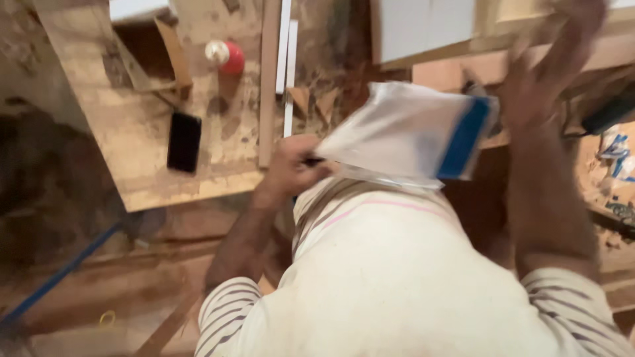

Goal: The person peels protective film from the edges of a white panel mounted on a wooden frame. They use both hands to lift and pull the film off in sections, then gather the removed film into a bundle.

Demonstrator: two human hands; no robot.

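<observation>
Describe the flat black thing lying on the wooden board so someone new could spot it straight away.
Start at the big plywood board at upper left. Near its front edge lies the black slab, like a phone, left of the upright wooden strip. It is the only dark, glossy rectangle there; the red-and-white container stands further back.

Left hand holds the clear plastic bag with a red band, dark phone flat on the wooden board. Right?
Not quite: in the head view the band on the clear plastic bag is blue, not red. The left hand does hold it, and the dark phone lies flat on the wooden board.
</observation>
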